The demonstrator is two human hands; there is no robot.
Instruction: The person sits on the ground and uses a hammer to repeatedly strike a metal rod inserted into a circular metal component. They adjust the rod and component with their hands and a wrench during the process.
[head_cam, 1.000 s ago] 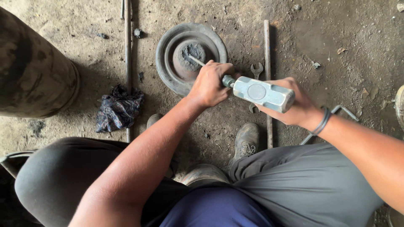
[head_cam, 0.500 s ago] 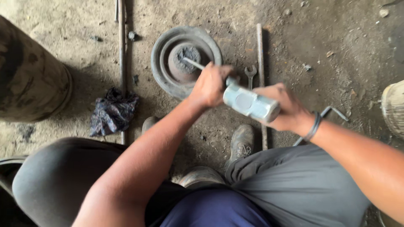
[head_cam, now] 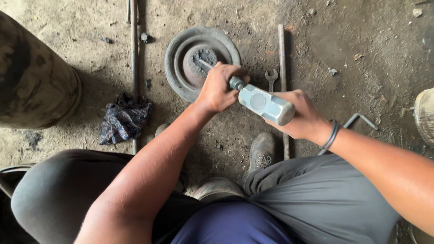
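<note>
My left hand [head_cam: 219, 88] is closed around the thin shaft of a silver-grey hammer-like tool [head_cam: 264, 104], just behind its blocky metal head. My right hand [head_cam: 303, 115], a dark band on its wrist, grips the head from the right and underneath. The shaft's far end points into the hub of a dirty round metal disc [head_cam: 181, 49] lying flat on the dirt floor. Whether the tip touches the hub is hidden by my left hand.
A small open-ended spanner [head_cam: 271, 77] and a long rod [head_cam: 281, 49] lie right of the disc. Another long rod [head_cam: 134, 45] and a dark crumpled cloth [head_cam: 124, 118] lie to its left. A big dark drum [head_cam: 31, 77] stands far left, a bent metal bar [head_cam: 359, 118] at the right. My shoe [head_cam: 261, 151] is below.
The tool's head has shifted slightly left, towards the disc, with both hands keeping their grip. The disc and floor items have not moved.
</note>
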